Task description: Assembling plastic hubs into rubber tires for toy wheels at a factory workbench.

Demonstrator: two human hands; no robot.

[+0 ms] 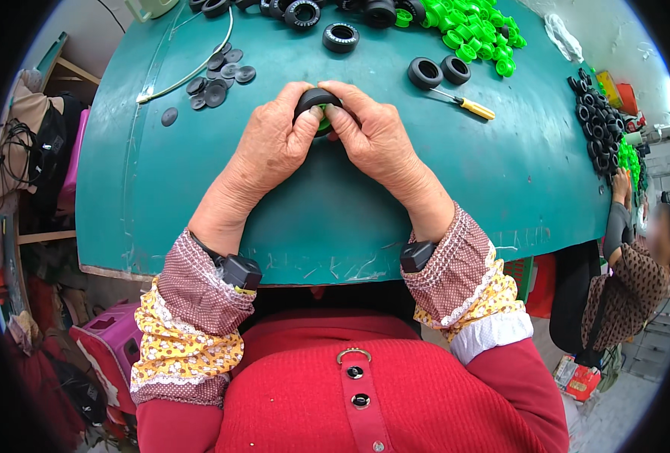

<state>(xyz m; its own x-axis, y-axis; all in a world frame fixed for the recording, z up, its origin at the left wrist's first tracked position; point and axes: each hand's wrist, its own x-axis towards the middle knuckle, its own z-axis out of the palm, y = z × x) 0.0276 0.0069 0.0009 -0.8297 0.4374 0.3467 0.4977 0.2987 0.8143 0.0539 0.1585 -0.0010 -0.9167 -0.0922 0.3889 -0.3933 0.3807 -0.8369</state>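
- Fingers (292,92) of the left hand (267,136) and right hand (378,137) are seen, in the head view, closed around a black tyre (317,97); a green hub (324,122) is partly visible inside it.
- The tyre is held over the middle of a green table (425,204).
- Black discs (215,93) are scattered to the left.
- A yellow-handled screwdriver (474,108) is laid right, near two tyres (426,73).
- Green hubs (480,32) are heaped beyond.

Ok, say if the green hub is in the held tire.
In, at least partly: the green hub shows inside the tire; thumbs hide how far.
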